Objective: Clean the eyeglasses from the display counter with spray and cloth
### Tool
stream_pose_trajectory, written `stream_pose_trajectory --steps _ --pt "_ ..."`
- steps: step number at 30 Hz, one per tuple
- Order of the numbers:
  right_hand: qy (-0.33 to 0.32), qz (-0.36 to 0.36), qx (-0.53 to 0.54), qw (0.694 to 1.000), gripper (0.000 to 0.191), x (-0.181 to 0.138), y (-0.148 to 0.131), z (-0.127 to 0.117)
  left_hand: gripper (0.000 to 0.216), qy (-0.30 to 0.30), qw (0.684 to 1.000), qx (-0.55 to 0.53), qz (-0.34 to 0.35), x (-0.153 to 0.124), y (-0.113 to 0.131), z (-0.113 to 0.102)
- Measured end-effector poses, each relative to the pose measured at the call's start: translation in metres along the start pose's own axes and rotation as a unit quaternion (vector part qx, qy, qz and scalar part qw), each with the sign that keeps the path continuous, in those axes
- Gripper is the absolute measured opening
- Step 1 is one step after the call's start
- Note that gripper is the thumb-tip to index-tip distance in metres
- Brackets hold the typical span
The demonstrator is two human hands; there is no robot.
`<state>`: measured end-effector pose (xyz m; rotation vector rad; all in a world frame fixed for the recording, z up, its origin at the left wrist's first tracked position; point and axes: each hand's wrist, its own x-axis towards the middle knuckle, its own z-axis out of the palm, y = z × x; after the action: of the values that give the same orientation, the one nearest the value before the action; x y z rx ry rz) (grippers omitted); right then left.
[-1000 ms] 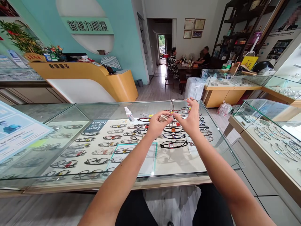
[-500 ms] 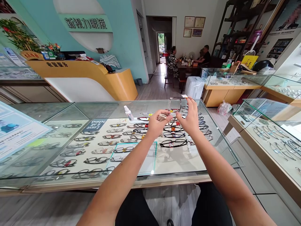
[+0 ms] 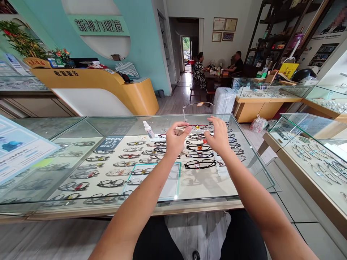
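My left hand (image 3: 175, 140) is held over the glass showcase (image 3: 252, 159), pinched shut on a thin metal pair of glasses (image 3: 185, 116). One temple of the glasses sticks out to the right at the top, with a small orange tag on it. Something pale, perhaps a cloth, also shows at the left fingertips. My right hand (image 3: 220, 138) hovers just to the right with its fingers stretched and apart, and I see nothing in it. Several black and coloured frames (image 3: 200, 164) lie in rows under the glass below both hands.
A small white spray bottle (image 3: 148, 130) stands on the glass left of my hands. A dark sign (image 3: 110, 143) and a blue leaflet (image 3: 18, 148) lie further left. More glass showcases (image 3: 311, 144) stand at the right. Two people (image 3: 200, 70) sit at a table at the back.
My right hand has let go of the glasses and dropped with fingers spread. My left hand has swung the glasses left, so the temple now points right above the hands.
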<state>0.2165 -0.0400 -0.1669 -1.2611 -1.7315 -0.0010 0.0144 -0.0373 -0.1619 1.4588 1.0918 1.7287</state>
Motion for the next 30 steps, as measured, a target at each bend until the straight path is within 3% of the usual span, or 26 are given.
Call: stream_pose_trajectory --steps 5,11,14,19,24,30 --pt "-0.033 -0.018 0.007 0.999 0.051 0.0 0.0 0.0 0.036 0.008 1.0 -0.003 -0.001 0.002 -0.003 -0.001" --pt "-0.062 -0.039 0.081 0.994 0.038 0.0 -0.01 -0.006 0.034 -0.044 0.997 0.02 0.057 0.005 -0.008 -0.003" --pt "-0.1 -0.014 0.191 0.976 0.033 0.0 -0.016 -0.005 0.04 -0.073 0.992 0.039 0.093 0.004 -0.008 -0.002" --pt "-0.121 0.044 0.336 0.933 0.027 0.001 -0.023 0.002 0.042 -0.125 0.986 0.053 0.096 -0.006 -0.001 0.001" --pt "-0.16 0.096 0.393 0.901 0.033 0.001 -0.026 0.003 0.04 -0.143 0.981 0.066 0.111 -0.011 0.004 0.001" --pt "-0.138 0.096 0.402 0.9 0.037 -0.002 -0.028 0.003 0.057 -0.156 0.983 0.051 0.087 -0.012 0.003 0.0"
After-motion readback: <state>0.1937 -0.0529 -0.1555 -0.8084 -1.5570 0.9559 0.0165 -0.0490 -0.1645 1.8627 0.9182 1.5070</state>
